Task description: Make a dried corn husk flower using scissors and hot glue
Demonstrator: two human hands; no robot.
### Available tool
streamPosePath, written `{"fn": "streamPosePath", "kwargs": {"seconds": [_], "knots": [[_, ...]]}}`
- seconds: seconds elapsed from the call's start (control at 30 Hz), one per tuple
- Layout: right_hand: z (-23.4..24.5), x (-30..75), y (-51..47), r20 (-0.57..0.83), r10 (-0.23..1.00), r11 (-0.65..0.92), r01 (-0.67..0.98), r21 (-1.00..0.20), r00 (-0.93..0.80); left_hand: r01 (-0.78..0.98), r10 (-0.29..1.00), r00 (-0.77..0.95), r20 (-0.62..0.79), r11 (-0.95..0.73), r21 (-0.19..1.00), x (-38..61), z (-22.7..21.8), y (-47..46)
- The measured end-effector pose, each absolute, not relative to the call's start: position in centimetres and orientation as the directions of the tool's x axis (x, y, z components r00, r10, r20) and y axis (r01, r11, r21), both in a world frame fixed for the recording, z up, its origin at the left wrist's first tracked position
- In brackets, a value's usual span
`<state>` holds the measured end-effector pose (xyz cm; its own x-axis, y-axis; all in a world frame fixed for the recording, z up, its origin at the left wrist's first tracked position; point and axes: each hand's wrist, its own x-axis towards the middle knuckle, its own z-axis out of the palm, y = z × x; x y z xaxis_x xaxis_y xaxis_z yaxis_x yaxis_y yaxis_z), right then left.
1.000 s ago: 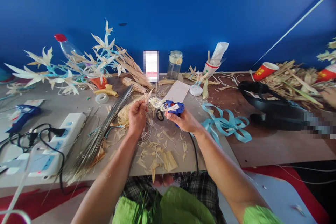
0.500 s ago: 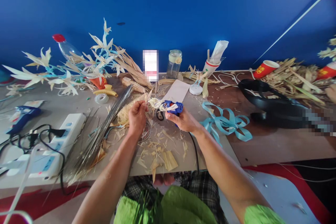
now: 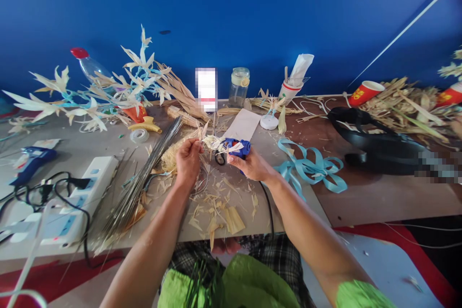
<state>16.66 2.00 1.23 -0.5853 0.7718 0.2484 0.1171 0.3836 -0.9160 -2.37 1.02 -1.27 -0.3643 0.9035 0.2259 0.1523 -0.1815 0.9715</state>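
Observation:
My left hand (image 3: 188, 160) is closed on a small dried-husk flower (image 3: 213, 142) held up over the table. My right hand (image 3: 252, 166) grips a blue glue gun (image 3: 236, 148) together with a pale husk strip, its nozzle pointing left at the flower. The gun's black cord (image 3: 267, 202) runs down off the table's front edge. Husk scraps (image 3: 216, 204) lie scattered under both hands. A bundle of thin wires (image 3: 144, 173) lies to the left of my left hand.
A white power strip (image 3: 68, 202) with black plugs and a second blue glue gun (image 3: 31, 161) sit at left. Husk flower branches (image 3: 94, 98), a jar (image 3: 239, 87), paper cups (image 3: 364, 95), light blue ribbon (image 3: 310, 168) and a black bag (image 3: 375, 147) crowd the table.
Both hands stay nearly in place; the glue gun and the husk flower have shifted slightly closer together.

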Motion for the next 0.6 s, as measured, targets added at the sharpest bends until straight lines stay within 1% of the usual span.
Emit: {"fn": "streamPosePath", "kwargs": {"seconds": [0.23, 0.47, 0.6], "knots": [[1.26, 16.66, 2.22, 0.301, 0.788, 0.409, 0.092, -0.908, -0.537, 0.158, 0.904, -0.356, 0.237, -0.192, 0.969, -2.38, -1.14, 1.03], [0.84, 16.75, 2.13, 0.271, 0.77, 0.394, 0.096, -0.914, -0.578, 0.146, 0.903, -0.36, 0.235, -0.194, 0.97, -2.38, -1.11, 1.01], [0.98, 16.7, 2.15, 0.286, 0.771, 0.401, 0.084, -0.912, -0.569, 0.158, 0.906, -0.347, 0.244, -0.2, 0.967, -2.41, -1.15, 0.99]]}}
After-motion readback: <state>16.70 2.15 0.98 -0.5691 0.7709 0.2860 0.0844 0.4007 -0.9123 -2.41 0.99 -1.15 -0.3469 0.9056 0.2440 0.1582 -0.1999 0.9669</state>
